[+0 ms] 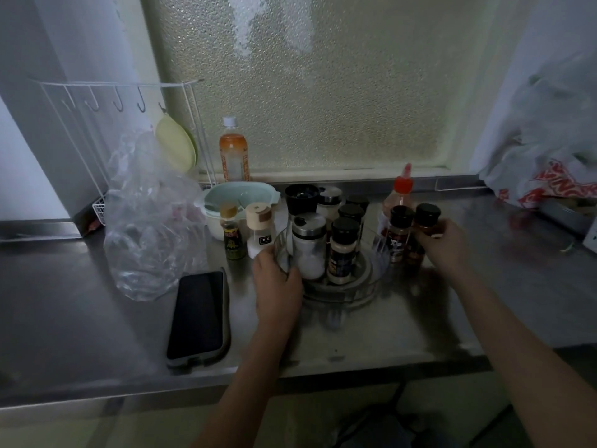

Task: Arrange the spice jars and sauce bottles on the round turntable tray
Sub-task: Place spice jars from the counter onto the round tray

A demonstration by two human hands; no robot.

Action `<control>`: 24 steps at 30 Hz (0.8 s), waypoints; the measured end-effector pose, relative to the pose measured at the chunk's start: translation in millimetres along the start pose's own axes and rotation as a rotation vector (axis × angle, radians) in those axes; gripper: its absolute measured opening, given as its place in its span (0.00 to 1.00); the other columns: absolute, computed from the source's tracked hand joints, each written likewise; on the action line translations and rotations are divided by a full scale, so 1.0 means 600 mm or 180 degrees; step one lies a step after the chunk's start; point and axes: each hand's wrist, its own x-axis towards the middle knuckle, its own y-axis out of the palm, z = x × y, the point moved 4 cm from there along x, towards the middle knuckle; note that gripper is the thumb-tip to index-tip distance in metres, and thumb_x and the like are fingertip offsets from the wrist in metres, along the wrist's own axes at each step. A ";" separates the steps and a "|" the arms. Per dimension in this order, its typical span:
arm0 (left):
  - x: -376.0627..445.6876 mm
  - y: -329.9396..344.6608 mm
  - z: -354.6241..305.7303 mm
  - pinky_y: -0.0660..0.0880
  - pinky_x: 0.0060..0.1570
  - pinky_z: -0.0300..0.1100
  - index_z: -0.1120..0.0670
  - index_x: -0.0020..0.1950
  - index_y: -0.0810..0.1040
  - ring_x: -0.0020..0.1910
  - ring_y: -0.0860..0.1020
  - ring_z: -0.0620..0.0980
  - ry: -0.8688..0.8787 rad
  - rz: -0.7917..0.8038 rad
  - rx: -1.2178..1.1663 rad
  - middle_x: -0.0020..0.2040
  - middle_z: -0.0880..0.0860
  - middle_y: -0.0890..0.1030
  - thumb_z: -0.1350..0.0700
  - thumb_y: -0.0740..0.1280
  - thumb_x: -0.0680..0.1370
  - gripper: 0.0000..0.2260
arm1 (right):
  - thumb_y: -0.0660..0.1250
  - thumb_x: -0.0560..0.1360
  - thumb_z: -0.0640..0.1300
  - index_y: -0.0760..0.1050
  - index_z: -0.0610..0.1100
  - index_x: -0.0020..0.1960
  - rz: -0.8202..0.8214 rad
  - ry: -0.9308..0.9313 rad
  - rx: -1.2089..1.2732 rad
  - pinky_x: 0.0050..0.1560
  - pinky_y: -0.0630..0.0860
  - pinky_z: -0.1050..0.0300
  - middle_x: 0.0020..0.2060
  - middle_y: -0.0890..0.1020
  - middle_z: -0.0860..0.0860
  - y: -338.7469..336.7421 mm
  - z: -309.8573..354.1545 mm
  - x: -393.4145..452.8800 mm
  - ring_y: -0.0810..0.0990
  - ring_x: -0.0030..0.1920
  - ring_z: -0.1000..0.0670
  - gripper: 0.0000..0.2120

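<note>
My left hand is curled over the near-left rim of the clear round plastic turntable tray, fingers clenched on its wall to steady or turn it. The tray sits on the steel counter, and everything else I place from it. Already standing in it are a glass salt shaker with a steel-and-black flip lid at its left, a black-capped jar of pale powder at its middle, and more black-capped jars and a black grinder behind, too crowded to count.

My right hand is just right of the tray, fingers wrapped around a small black-capped jar of reddish spice; a second black-capped red spice jar stands touching it on the tray side.

I judge I am midway through loading. Next I should lift the held jar over the tray's right wall into the free gap there, without knocking its neighbour. Left of the tray, a small dark sauce bottle with a yellow cap and a white shaker with a wooden top wait; behind its right, a red-nozzled sauce bottle.
</note>
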 end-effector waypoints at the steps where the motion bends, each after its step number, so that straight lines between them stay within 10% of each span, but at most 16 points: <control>1: 0.001 0.000 0.004 0.71 0.63 0.48 0.57 0.65 0.67 0.61 0.71 0.54 0.0003 -0.0069 0.0057 0.60 0.52 0.68 0.61 0.65 0.75 0.19 | 0.70 0.73 0.46 0.73 0.37 0.57 -0.0227 -0.0043 0.0199 0.53 0.74 0.49 0.55 0.80 0.39 -0.011 0.005 -0.010 0.78 0.54 0.41 0.17; 5: 0.006 -0.001 0.008 0.74 0.59 0.50 0.57 0.62 0.69 0.57 0.75 0.56 0.0038 -0.0159 0.0081 0.59 0.53 0.69 0.61 0.65 0.75 0.16 | 0.69 0.73 0.45 0.74 0.43 0.53 -0.1091 -0.0498 0.0960 0.40 0.71 0.71 0.46 0.80 0.47 -0.057 0.057 -0.076 0.77 0.40 0.59 0.11; 17: 0.002 -0.002 0.003 0.69 0.47 0.40 0.57 0.71 0.66 0.49 0.76 0.51 0.0007 0.0082 0.0100 0.57 0.57 0.79 0.63 0.58 0.78 0.21 | 0.72 0.71 0.45 0.77 0.42 0.52 0.0736 -0.1095 0.0143 0.36 0.69 0.77 0.42 0.79 0.50 0.061 0.095 -0.141 0.77 0.42 0.52 0.13; 24: -0.001 -0.004 -0.005 0.70 0.52 0.41 0.59 0.69 0.68 0.56 0.76 0.54 0.0115 -0.0027 0.0246 0.64 0.59 0.74 0.63 0.59 0.78 0.18 | 0.66 0.75 0.47 0.68 0.40 0.65 -0.0556 -0.0857 0.0236 0.55 0.75 0.49 0.54 0.77 0.42 -0.008 0.079 -0.079 0.75 0.53 0.44 0.21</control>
